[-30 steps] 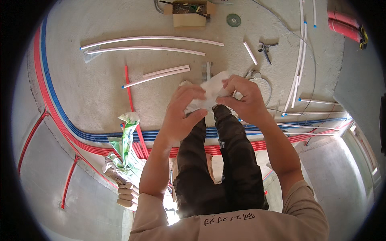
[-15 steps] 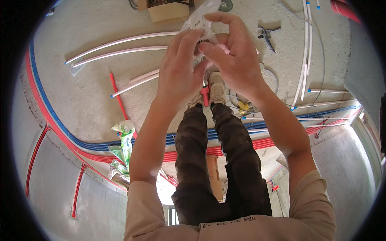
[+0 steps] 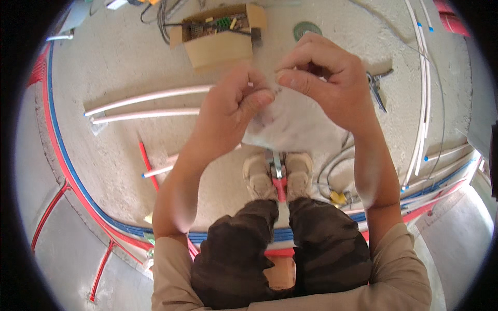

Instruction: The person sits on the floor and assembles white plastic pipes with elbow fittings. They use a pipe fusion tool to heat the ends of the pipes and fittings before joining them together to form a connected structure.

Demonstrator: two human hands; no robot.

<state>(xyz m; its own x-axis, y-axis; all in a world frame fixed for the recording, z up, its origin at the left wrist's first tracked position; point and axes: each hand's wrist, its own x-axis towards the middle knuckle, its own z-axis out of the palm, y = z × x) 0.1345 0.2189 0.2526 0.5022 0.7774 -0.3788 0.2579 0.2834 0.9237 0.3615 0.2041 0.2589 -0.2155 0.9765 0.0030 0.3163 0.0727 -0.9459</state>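
Observation:
A translucent plastic bag [image 3: 298, 122] hangs between my hands, above my shoes. My left hand [image 3: 228, 111] pinches its left upper edge, with thumb against curled fingers. At the other side of that edge, my right hand [image 3: 329, 78] is closed with thumb and forefinger together. The bag's contents are blurred and cannot be made out. Below it, a tool with a red handle [image 3: 280, 187] and a metal head stands between my shoes. Just beyond my right hand lies a green disc [image 3: 306, 28].
An open cardboard box [image 3: 218, 52] with small parts stands at the far side. White pipes [image 3: 150, 96] lie left, with more pipes [image 3: 423, 93] at right. A black hand tool [image 3: 377, 90] lies past my right wrist. Blue and red pipes [image 3: 72, 160] follow the wall.
My hands have moved apart, and the bag now hangs spread below them instead of sticking up beyond them. The view has tilted, showing more of the box.

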